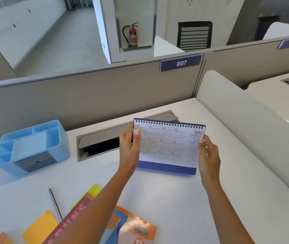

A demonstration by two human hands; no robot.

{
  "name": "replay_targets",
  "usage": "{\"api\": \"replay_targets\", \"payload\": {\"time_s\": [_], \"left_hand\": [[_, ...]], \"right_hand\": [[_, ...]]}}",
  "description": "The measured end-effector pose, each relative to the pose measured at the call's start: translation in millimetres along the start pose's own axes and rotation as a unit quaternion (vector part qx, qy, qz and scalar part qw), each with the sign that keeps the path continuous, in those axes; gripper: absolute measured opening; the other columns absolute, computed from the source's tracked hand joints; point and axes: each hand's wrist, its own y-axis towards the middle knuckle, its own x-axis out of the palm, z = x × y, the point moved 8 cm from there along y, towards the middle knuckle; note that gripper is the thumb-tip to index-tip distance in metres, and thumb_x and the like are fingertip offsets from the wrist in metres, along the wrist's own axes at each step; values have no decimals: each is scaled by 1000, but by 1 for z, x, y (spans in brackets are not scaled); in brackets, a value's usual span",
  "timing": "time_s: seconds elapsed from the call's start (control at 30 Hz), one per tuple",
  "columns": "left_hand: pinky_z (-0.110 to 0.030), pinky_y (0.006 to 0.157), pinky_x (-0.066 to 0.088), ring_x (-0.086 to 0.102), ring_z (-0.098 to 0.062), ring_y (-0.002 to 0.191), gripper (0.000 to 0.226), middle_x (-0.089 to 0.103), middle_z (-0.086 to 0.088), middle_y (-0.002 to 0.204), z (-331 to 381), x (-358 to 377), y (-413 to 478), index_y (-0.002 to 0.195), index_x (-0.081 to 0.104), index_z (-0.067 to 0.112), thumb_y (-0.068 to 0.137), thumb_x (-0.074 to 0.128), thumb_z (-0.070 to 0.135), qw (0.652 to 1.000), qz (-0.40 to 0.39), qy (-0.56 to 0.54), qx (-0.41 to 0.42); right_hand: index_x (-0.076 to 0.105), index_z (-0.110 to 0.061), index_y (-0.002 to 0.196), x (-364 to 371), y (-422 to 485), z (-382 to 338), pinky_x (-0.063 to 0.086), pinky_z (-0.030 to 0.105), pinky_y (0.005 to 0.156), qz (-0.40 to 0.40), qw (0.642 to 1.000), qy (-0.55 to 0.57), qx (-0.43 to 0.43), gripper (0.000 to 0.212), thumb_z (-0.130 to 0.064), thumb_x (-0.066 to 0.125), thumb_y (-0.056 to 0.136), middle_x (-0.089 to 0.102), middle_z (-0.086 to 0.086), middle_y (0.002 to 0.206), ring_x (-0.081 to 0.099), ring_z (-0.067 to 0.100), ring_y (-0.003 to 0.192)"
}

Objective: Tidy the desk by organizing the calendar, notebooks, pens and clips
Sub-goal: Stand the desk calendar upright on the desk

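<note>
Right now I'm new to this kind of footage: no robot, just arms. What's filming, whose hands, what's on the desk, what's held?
There is no machine here. A person does the job bare-handed, and the single picture comes from a wide-angle camera worn on their head. It looks forward and down, so the arms enter from the bottom edge.

The left hand and right hand each pinch a side edge of a spiral-bound 2026 calendar, thumbs on its front, holding it upright. I can't tell whether its base touches the white desk.

To the left stands a blue organizer with a grey drawer. Nearer the person lie a pen and a loose spread of notebooks, partly hidden by the left arm. Behind the calendar is an open cable hatch.
</note>
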Motion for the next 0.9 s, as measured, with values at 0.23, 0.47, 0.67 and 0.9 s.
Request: {"api": "replay_targets", "payload": {"time_s": [0.23,0.47,0.67,0.9], "left_hand": [[-21,93,40,42,9,115,60,44,12,124,-20,4,-14,146,11,52,91,32,61,998,-50,24,-18],[-17,101,33,26,18,129,68,19,38,145,-25,9,-36,148,-1,47,97,42,33,995,-100,8,-10],[-24,100,28,28,26,110,86,28,17,131,-48,3,-50,151,1,38,80,40,10,990,-115,55,-53],[-18,103,27,34,-5,128,75,34,0,147,-72,-4,-58,152,17,20,86,42,-8,988,-97,84,-89]], "right_hand": [[41,-41,136,0,-12,7,53,25,75,-24,1000,2,-10,46,-56,40,93,46,-11,129,54,15,111],[29,-43,143,0,-34,17,54,37,93,-44,999,-10,-30,51,-43,46,95,46,-9,141,50,15,123],[27,-40,143,2,-49,34,50,32,96,-50,998,-1,-26,59,-28,56,94,46,-14,135,47,7,120],[36,-29,141,5,-58,47,42,21,95,-29,999,22,-18,56,-16,59,92,51,-11,132,49,5,118]]}}
